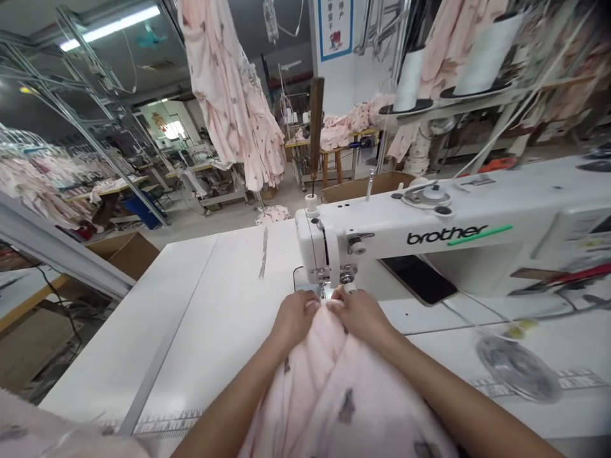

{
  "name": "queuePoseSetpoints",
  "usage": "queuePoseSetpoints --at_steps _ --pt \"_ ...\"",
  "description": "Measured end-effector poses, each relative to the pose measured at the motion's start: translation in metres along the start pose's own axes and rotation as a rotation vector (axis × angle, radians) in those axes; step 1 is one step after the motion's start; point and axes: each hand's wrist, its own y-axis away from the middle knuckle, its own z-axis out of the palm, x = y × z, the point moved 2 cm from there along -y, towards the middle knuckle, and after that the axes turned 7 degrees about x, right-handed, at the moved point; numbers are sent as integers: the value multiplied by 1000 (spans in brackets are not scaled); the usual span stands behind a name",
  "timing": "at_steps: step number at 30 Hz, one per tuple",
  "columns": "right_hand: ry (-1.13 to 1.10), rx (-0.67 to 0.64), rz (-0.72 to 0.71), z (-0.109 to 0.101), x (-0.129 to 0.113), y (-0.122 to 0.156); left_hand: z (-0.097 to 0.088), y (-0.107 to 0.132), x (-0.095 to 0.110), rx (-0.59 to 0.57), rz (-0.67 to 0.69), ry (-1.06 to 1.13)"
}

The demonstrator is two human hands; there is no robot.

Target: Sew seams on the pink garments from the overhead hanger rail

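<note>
A white sewing machine (pixel 377 232) stands across the table, its needle and presser foot (pixel 324 287) lit by a small lamp. Pale pink printed fabric (pixel 329 375) runs from my lap up to the foot. On the left of the foot, my left hand (pixel 296 318) pinches the fabric edge between thumb and fingers. My right hand (pixel 358 312) grips the same edge just right of the foot. Both hands are close together at the needle; the fabric under the fingertips is mostly hidden.
A dark phone (pixel 420 278) lies under the machine arm. To the right sit a clear round dish (pixel 518 369) and red-handled scissors (pixel 582 273). White thread cones (pixel 489 57) stand behind the machine. Pink garments (pixel 229 95) hang beyond the white table (pixel 224 305). A cardboard box (pixel 126 254) stands left.
</note>
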Motion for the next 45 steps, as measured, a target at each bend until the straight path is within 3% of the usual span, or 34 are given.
queuePoseSetpoints --at_steps 8,26,45 --pt "75 27 86 1 6 -14 11 -18 -4 43 -120 -97" --pt "267 188 -18 12 8 -14 12 -23 2 87 -105 -194" --pt "265 226 -29 17 9 -23 17 -31 -1 153 -104 -318"
